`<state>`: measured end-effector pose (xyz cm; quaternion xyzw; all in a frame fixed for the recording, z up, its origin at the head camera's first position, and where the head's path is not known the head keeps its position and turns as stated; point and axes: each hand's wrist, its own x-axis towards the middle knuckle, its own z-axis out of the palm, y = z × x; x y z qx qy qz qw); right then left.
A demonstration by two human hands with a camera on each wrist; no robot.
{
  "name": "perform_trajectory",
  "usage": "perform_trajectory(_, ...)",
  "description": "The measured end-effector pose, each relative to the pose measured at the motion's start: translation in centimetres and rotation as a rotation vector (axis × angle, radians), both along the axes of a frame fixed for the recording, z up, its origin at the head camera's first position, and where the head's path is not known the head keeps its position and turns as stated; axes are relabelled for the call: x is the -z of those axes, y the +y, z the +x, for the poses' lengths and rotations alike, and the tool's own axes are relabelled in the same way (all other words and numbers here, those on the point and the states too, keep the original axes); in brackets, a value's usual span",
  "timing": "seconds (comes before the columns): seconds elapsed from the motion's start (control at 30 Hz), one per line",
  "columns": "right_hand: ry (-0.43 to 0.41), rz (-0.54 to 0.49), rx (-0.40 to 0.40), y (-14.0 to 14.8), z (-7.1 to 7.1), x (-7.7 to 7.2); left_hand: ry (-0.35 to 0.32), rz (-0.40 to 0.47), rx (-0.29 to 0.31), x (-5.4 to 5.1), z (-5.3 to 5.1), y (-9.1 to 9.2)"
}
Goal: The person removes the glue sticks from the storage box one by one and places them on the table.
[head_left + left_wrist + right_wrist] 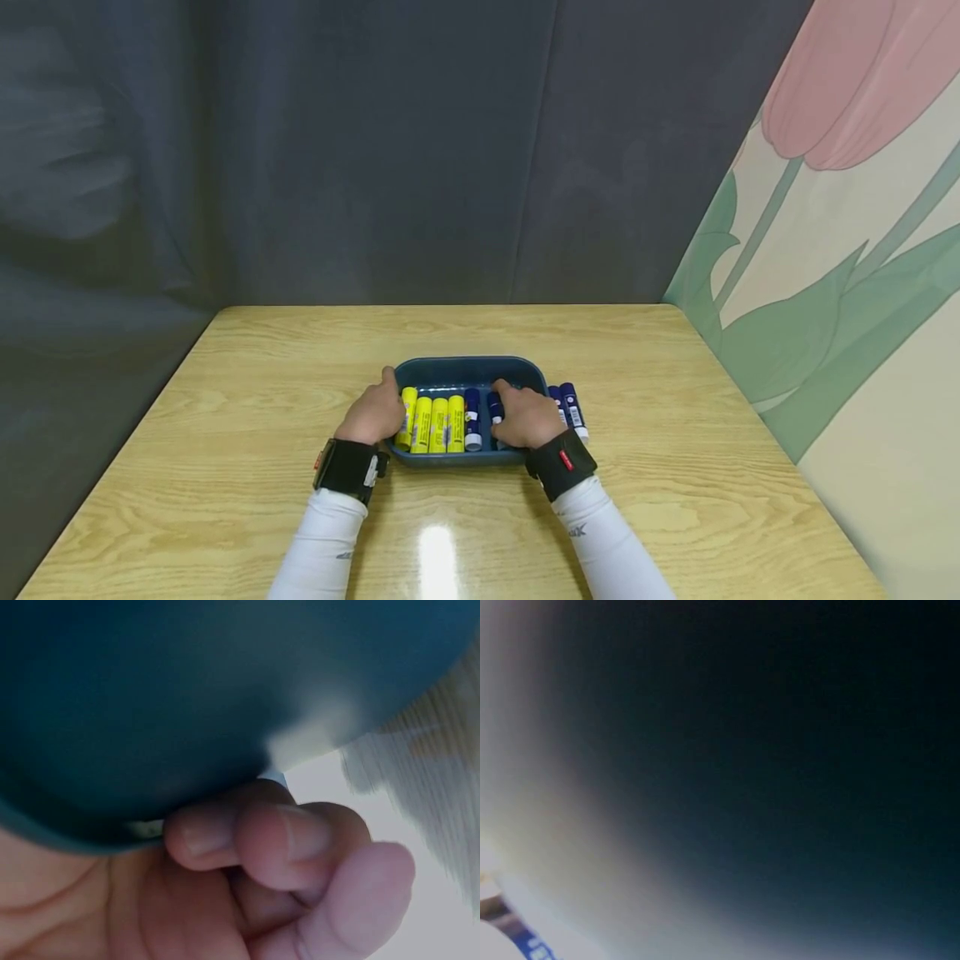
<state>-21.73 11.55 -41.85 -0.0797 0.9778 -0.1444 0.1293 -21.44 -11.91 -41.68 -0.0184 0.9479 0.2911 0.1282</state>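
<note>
- Four yellow tubes (438, 425), one blue tube (472, 421) lie in the tray (468, 459)
- Right hand (528, 417) pinches another blue tube (496, 407); left hand (372, 412) grips the tray
- Two blue tubes (573, 410) lie outside

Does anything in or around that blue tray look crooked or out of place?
Slightly: the leftmost yellow tube tilts, its top reaching beyond the neat row of three yellow tubes beside it. Two blue tubes also lie outside the tray, to its right.
</note>
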Motion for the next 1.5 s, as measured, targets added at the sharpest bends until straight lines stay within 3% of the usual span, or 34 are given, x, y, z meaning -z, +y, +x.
perform_trajectory(0.43,0.001,-0.004,-0.003,-0.05,0.08,-0.11,-0.001,-0.004,0.007,-0.42,0.12,-0.10)
perform_trajectory(1.03,-0.022,-0.006,0.021,-0.18,-0.12,0.23,0.000,0.006,0.016,-0.16,0.06,-0.21)
perform_trajectory(1.5,0.036,-0.154,-0.003,0.58,0.15,-0.40,0.011,-0.014,0.022,-0.26,0.06,-0.13)
